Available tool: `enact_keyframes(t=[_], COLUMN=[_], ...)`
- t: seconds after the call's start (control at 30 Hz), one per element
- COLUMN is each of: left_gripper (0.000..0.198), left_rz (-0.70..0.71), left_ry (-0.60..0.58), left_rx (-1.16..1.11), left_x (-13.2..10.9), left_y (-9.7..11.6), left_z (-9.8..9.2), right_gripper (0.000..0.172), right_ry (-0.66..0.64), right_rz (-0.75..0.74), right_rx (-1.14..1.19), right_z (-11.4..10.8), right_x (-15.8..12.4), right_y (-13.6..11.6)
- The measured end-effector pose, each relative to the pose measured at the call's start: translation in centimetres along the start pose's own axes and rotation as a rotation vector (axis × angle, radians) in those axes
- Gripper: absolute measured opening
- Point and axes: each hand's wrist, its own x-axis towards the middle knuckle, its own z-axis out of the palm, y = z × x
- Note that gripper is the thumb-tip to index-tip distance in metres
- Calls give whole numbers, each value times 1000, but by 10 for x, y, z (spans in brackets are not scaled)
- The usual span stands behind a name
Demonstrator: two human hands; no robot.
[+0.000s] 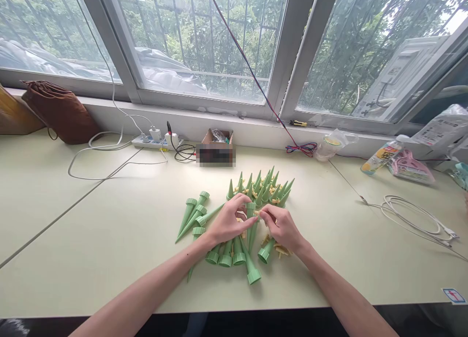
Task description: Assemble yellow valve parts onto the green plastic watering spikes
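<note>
My left hand (231, 221) has its fingers closed around a green plant watering spike (251, 234), capped end up and point down. My right hand (281, 224) pinches a small yellow valve piece (257, 213) against the side of that spike, just below the cap. How deep the valve sits, I cannot tell. Behind the hands stands a cluster of green spikes (259, 198), points up, with yellow valves on them. Several more spikes (188, 213) lie left of my left hand. Others, such as one spike (253, 276), lie nearer me. Loose yellow valves (281, 250) are under my right hand.
Along the window side are a power strip (146, 142), a small cardboard box (215, 154), bundled wire (302, 149) and a plastic cup (327, 147). A brown drawstring bag (60, 113) is at left. To the right lie a bottle (382, 156) and a white cable (417, 217).
</note>
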Motion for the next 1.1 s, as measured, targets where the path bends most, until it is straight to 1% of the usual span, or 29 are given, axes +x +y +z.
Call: enact_keyframes(t=[0.23,0.4,0.53,0.7,1.1], left_gripper=[29,33,32,28,29], left_rz=[-16,-57,-52,-7,19], left_ry=[24,32,31,33,17], left_rx=[-39,-91,-77,-21,4], left_x=[0,2,2,1,0], left_y=[1,2,2,1,-1], left_z=[0,0,0,0,1], right_gripper=[33,21,18,20,30], right_ry=[16,41,54,40,-4], right_rz=[-2,5,-14,-18,-30], right_rx=[-9,25,21,7,-16], right_z=[0,-1,-2,-2,-1], right_x=[1,1,1,1,0], right_y=[-2,-7,-7,-6,1])
